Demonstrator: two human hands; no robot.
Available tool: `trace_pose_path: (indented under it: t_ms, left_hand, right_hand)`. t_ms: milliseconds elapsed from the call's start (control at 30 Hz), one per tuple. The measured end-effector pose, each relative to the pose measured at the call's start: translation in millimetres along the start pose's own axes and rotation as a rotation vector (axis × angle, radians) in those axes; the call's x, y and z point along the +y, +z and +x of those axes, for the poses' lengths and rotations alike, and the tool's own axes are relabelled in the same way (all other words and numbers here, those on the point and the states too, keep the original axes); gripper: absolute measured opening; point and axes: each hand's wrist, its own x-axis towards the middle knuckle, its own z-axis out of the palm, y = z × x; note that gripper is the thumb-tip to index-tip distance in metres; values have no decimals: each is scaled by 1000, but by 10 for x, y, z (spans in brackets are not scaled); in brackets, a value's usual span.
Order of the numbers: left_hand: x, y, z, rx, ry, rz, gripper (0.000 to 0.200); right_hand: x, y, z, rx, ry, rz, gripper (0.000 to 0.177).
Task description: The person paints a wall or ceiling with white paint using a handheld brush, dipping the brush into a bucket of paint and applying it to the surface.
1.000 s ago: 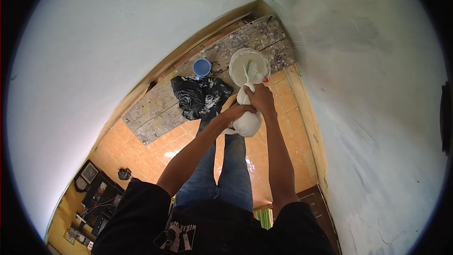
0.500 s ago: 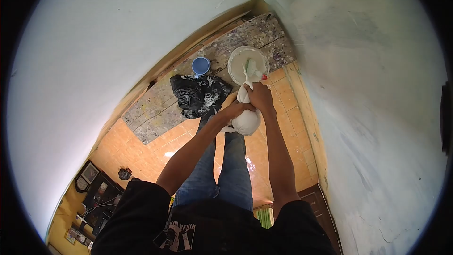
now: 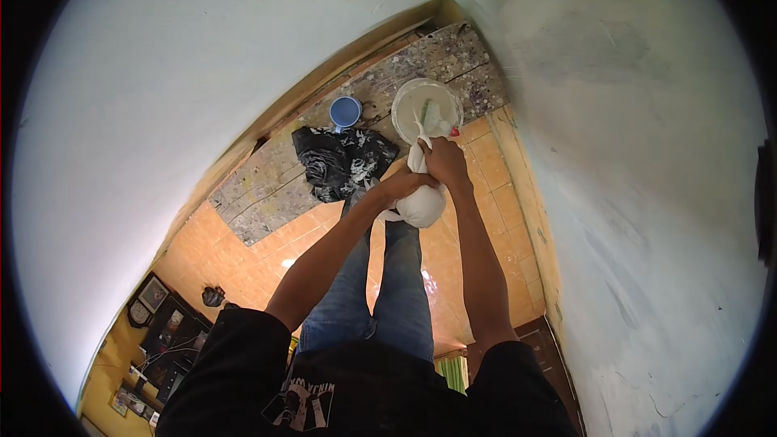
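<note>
Both hands are together, clamped on one white bag, which sits just short of the white bucket on the near side, in the air above the person's legs. The right hand is wrapped around the bag's narrow upper part, the part closest to the bucket. The left hand is closed over the bag's bulging lower body, a little farther from the bucket, and touches the right hand. The bag's lower end is round and full. Its thin twisted tip sticks out past the right hand and overlaps the bucket's near rim in this view; whether it touches the rim, cannot tell. The bucket stands on a paint-spattered board and holds white stuff with something greenish in it, too small to make out. A blue cup stands on the same board, left of the bucket and apart from it. A crumpled black plastic sheet flecked with white lies left of and nearer than the bucket, next to the left forearm. A small red item shows at the bucket's near right edge. Orange floor tiles run from the bucket back toward the person's blue jeans. A pale wall rises close on the bucket's right.
</note>
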Motion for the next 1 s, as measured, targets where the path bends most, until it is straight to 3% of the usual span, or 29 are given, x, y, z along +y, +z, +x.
trace_pose_path:
  t_ms: [433, 667, 1000]
  left_hand:
    - [6, -94, 137, -33, -7, 155, 59]
    - [-128, -129, 237, -25, 67, 136, 55]
    - [71, -29, 59, 29, -53, 87, 50]
  right_hand:
    - [10, -70, 28, -78, 138, 115, 58]
    - [-210, -334, -11, -269, 381, 264, 82]
    - [4, -75, 85, -190, 276, 269, 70]
